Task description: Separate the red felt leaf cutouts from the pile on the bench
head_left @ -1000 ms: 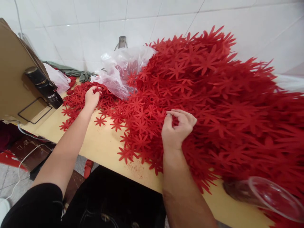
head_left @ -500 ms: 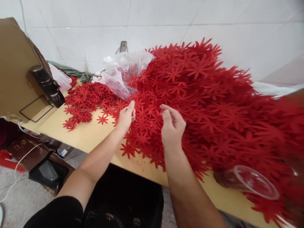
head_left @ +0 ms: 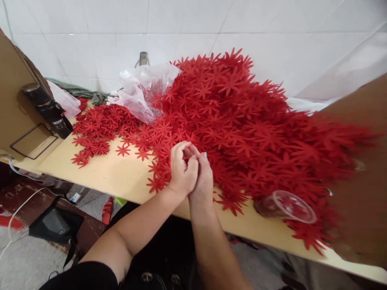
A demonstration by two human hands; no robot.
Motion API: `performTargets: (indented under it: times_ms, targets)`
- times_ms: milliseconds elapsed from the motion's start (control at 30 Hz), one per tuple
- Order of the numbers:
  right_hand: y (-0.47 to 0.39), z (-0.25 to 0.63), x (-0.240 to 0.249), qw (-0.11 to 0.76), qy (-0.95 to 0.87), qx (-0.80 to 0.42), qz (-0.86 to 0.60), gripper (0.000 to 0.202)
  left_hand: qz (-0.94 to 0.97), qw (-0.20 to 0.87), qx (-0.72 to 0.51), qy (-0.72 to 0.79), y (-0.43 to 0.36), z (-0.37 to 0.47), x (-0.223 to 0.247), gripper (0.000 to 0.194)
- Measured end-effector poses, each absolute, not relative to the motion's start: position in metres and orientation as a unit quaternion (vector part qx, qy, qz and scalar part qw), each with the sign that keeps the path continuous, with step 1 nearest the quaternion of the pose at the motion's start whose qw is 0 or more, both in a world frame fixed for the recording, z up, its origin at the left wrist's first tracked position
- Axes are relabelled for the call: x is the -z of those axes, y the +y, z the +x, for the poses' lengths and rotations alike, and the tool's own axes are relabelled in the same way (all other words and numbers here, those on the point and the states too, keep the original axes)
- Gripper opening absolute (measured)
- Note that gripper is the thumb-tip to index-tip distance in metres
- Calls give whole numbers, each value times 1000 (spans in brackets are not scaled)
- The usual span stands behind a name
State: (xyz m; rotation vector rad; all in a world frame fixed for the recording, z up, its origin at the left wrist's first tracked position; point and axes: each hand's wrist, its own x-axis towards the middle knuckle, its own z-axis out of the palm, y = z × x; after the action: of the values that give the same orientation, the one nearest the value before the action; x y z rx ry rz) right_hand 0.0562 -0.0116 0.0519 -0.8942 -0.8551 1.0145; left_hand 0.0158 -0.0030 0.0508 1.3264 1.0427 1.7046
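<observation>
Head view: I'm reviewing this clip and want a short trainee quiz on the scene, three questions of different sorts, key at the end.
1. True or false: the left hand and right hand are together.
2. Which is nearest the cardboard panel at the picture's left edge? A) clear cup B) black flask C) red sandal
3. Fill in: behind the heap of red flower-shaped pieces, the wall is covered with white ____.

Key: 1 true; 2 B; 3 tiles.

The pale yellow counter (head_left: 121, 173) bore a broad heap of red flower-shaped pieces (head_left: 229, 117), a clear plastic cup (head_left: 276, 206) near its front edge, and a black bottle (head_left: 50, 112) (lettered "VACUUM").
</observation>
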Motion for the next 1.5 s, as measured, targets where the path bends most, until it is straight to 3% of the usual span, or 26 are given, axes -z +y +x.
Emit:
performTargets:
  times_ms: [100,267,500,633,767,900,1100,1200,1367,1500]
  targets:
    - [-17,62,-58,693,-355,-486,-395,40,570,406,-604,381,-21,17,-55,56]
    - [-19,74,-69,691,-419,-444,-386,31,562,529,-540,337,-39,26,-73,69]
    - [-46,41,-66,724,-477,-326,-377,25,170,731,-595,287,-19,12,-102,49]
    - [-43,42,-68,768,-398,-310,-394,13,121,757,-584,267,-27,9,-97,41]
    - [-33,45,-76,825,-308,-348,-321,32,106,809,-528,235,-34,9,-85,34]
    - [-30,43,-82,799,-308,-432,-282,49,50,822,-517,235,-28,6,-74,40]
    - [-25,47,-77,783,-255,-489,-287,27,12,860,-470,196,-31,-1,-70,38]
    - [-24,49,-69,774,-302,-433,-349,27,4,852,-489,187,-30,-3,-75,33]
    - [-29,47,-48,711,-476,-227,-466,44,55,811,-533,237,-19,-1,-74,19]
    - [-34,46,-36,625,-590,-244,-449,42,92,759,-583,275,-15,2,-61,16]
